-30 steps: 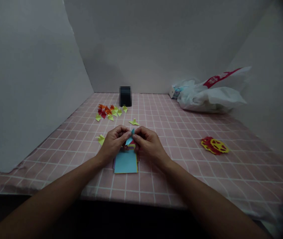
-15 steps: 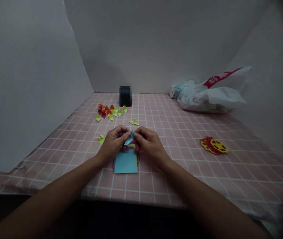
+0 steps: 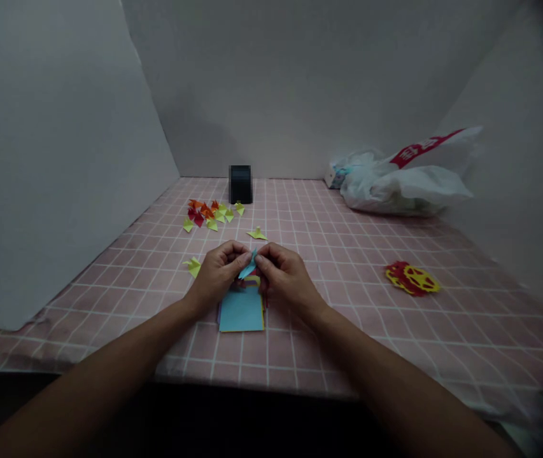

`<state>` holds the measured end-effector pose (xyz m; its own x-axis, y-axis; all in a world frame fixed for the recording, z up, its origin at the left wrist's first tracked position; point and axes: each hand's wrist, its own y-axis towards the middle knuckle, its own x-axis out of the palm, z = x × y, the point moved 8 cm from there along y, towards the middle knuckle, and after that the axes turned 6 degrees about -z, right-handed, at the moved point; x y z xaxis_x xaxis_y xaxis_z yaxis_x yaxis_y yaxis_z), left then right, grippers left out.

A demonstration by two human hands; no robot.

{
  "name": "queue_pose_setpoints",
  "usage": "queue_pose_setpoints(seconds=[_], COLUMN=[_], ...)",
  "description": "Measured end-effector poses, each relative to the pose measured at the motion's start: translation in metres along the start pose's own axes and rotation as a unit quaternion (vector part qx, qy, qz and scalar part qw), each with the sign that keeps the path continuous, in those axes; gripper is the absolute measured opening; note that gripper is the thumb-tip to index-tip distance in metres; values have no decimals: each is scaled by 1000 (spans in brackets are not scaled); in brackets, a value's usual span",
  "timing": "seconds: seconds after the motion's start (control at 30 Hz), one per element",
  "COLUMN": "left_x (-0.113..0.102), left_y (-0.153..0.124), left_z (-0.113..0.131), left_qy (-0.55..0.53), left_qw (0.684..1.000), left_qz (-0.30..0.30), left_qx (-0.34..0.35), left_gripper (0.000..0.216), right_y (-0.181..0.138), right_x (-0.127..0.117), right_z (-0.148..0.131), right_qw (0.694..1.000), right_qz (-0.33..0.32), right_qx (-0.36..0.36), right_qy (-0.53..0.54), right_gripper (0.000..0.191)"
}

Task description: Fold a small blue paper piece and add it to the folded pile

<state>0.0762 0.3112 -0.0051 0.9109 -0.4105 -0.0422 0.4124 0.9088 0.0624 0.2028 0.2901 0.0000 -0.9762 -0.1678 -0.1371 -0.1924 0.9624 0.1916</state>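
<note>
Between my two hands is a small piece of folded blue origami paper (image 3: 247,270), narrow and pointed. My left hand (image 3: 222,270) pinches it from the left with thumb and fingers closed. On its other side my right hand (image 3: 284,272) grips its upper end, also closed. My fingertips hide part of the folds. Just below lies a stack of square origami paper (image 3: 242,312) with a light blue sheet on top; yellow, red and purple edges peek out. A yellow paper crane (image 3: 193,267) rests left of my left hand, and another yellow crane (image 3: 257,234) sits beyond both hands.
Several red, orange and yellow folded cranes (image 3: 207,215) cluster at the back left, near a blurred dark box (image 3: 240,184). Red and yellow cut-out shapes (image 3: 412,278) lie to the right. A white plastic bag (image 3: 395,187) and a small box (image 3: 335,177) stand at the back right.
Almost nothing differs. My right fingertips have shifted very slightly on the blue folded paper, while both arms and everything on the table stay in place.
</note>
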Motion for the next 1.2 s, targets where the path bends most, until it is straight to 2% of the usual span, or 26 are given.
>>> queue_pose_setpoints(seconds=[0.5,1.2], left_x=[0,3], left_y=[0,-1], left_z=[4,1], left_qy=[32,23], left_qw=[999,1000], left_qz=[7,-17], left_qx=[32,11], left_gripper=[23,22], right_y=[-1,-2], right_x=[0,0], right_z=[-5,-5], right_qw=[1000,999], right_qz=[2,-2], right_qx=[-8,0], right_qy=[-30,-44], right_gripper=[16,18])
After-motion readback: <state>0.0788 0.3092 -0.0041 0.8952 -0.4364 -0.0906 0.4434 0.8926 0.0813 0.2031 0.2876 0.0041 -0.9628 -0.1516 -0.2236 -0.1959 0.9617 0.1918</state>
